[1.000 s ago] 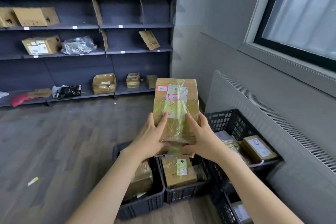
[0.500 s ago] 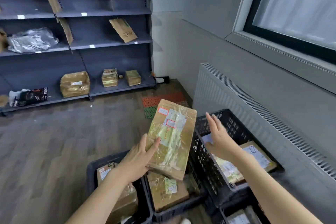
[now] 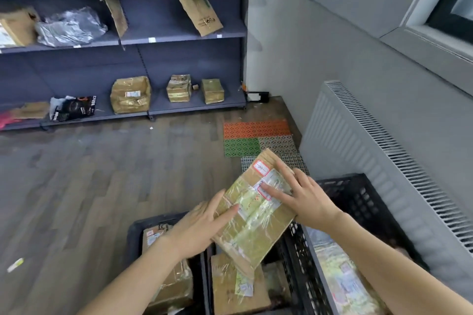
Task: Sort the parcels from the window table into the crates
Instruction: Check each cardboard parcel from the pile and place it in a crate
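Now left hand (image 3: 197, 230) holding parcel (image 3: 256, 215), right hand (image 3: 304, 199) fingers flat on it

The floor (image 3: 89, 186) is dark wood planks. A tall blue-grey shelf unit (image 3: 153, 41) stands against the far side. The wall (image 3: 320, 59) beside it is pale grey. A white radiator (image 3: 358, 151) sits under a window (image 3: 450, 10). Little orange and green mats (image 3: 256, 138) lie in the floor's far corner.
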A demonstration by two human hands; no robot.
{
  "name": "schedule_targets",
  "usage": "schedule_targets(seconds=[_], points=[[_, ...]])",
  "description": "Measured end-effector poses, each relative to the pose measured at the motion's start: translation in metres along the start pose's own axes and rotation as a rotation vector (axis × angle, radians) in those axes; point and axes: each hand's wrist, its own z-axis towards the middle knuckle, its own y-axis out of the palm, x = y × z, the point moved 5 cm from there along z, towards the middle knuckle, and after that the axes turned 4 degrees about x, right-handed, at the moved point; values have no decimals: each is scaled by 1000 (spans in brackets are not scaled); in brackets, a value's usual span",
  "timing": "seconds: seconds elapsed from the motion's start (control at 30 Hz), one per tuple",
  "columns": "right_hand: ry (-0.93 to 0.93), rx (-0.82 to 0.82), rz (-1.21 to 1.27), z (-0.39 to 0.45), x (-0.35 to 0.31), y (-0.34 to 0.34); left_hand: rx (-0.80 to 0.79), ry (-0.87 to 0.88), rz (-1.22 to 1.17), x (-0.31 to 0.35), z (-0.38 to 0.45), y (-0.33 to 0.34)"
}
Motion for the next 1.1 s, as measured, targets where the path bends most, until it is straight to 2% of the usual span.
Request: schedule_targets(seconds=[0.17, 0.3, 0.4, 0.53, 0.73, 1.0, 1.1], points=[[182, 85, 52, 18, -8, 30, -143, -148, -90, -11, 30, 1], [346, 91, 92, 38, -18, 48, -7, -298, 64, -10, 56, 21], [414, 71, 82, 55, -25, 67, 100, -416, 46, -20, 78, 38], [474, -2, 94, 76, -25, 112, 110, -383, 114, -44, 112, 79], [483, -34, 57, 90, -32, 218, 140, -379, 126, -72, 157, 179], [479, -139, 146, 73, -71, 410, 33, -381, 85, -89, 197, 355], [510, -137, 141, 74, -77, 453, 11, -384, 99, -97, 214, 402]])
